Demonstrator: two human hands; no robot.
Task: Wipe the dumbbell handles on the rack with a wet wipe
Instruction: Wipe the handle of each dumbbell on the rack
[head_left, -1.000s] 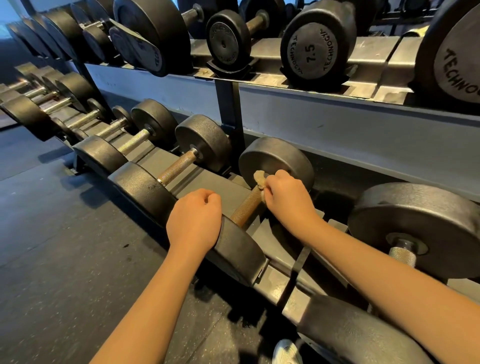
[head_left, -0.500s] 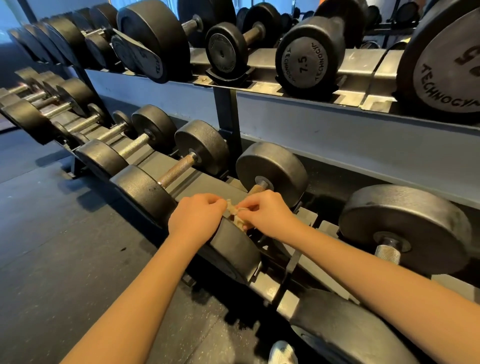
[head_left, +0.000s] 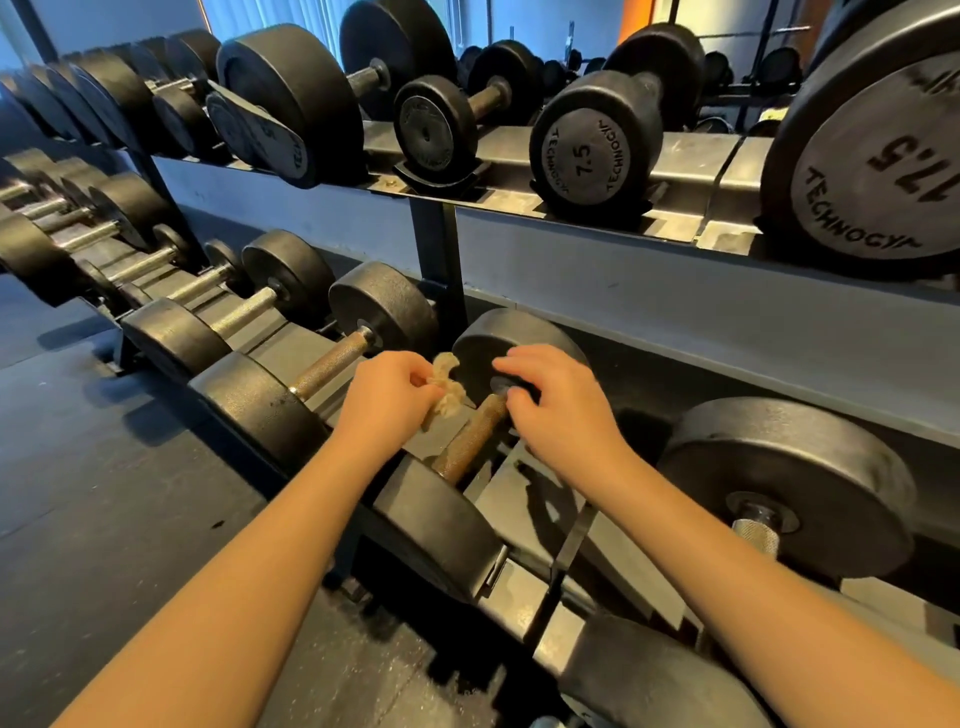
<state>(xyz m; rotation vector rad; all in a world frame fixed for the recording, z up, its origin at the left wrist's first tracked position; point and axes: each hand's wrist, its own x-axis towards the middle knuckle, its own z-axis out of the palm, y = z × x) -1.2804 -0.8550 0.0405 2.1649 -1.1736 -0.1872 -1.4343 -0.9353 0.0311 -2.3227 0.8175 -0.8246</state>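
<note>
Item: wet wipe (head_left: 444, 389), passed from right hand (head_left: 563, 410) to left hand (head_left: 387, 402), now pinched there; right fingers loosely curled, empty, by the handle (head_left: 470, 439) on the rack's (head_left: 524, 587) lower shelf. Wiping paused for a regrip.

The upper dumbbell (head_left: 584, 156) reads "TECHNOGYM 7.5", the larger dumbbell (head_left: 872, 176) "TECHNOGYM".

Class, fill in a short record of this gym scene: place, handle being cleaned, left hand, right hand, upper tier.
place: dumbbell rack, two tiers
handle: rusty brown, knurled, lower tier
left hand: pinches the crumpled wet wipe beside the handle
right hand: fingers curled by the handle's far end; grip unclear
upper tier: dumbbell marked 7.5
</note>
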